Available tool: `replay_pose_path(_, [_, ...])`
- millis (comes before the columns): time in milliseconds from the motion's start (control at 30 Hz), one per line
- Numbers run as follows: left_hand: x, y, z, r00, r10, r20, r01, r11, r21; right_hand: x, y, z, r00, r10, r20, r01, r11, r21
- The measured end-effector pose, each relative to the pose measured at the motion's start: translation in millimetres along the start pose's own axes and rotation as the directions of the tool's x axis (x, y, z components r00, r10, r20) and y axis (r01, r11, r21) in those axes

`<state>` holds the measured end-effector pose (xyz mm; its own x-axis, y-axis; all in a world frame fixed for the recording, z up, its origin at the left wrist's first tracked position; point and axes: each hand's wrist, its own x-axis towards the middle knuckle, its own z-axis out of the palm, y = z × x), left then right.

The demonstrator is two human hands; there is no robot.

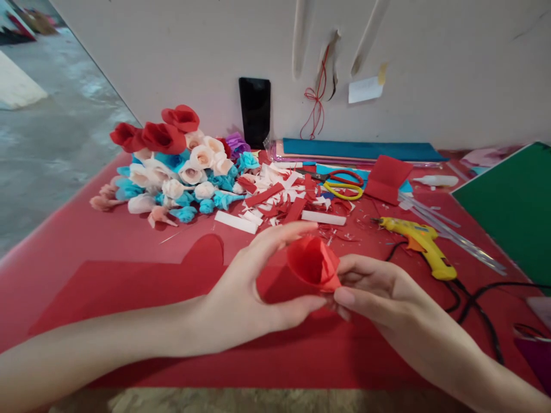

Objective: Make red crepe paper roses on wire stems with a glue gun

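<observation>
A red paper flower point(305, 261), its petals curled into an open cup, is held above the red table in front of me. My left hand point(253, 287) curves around its left side, fingers over the top and thumb along the bottom. At the flower's lower right, my right hand point(383, 292) pinches its base between thumb and fingers. The fingertips of both hands partly hide behind the flower. Behind my left hand, a rounded red paper petal point(205, 251) lies by a large red paper sheet point(107, 281).
Finished paper flowers point(172, 172) are heaped at the back left. Paper scraps point(279, 195) and yellow-and-red-handled scissors point(344, 186) lie mid-table. A yellow glue gun point(419, 244) with a black cord rests right, near clear glue sticks point(456, 232). A phone point(255, 112) leans on the wall.
</observation>
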<state>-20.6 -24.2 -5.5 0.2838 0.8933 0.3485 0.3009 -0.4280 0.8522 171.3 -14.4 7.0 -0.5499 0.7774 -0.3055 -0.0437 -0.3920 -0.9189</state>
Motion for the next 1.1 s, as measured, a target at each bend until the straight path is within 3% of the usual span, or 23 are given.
replay_pose_path(100, [2.1, 0.9, 2.0, 0.998, -0.017, 0.056, 0.021, 0.997, -0.069, -0.4, 3.7, 3.0, 0.998, 0.026, 0.052, -0.030, 0.995, 0.091])
replay_pose_path(467, [1.5, 0.2, 1.1, 0.991, -0.072, 0.114, 0.093, 0.976, -0.197, 0.2, 12.5, 7.5, 0.999, 0.038, 0.028, -0.038, 0.999, 0.025])
replay_pose_path(800, [1.7, 1.1, 1.1, 0.973, -0.171, 0.157, 0.201, 0.958, -0.206, -1.1, 15.8, 8.7, 0.998, 0.055, 0.008, -0.055, 0.998, -0.007])
replay_pose_path(1100, [2.4, 1.8, 1.8, 0.975, -0.164, 0.152, 0.198, 0.949, -0.244, 0.8, 17.3, 8.9, 0.998, 0.066, 0.003, -0.066, 0.998, -0.011])
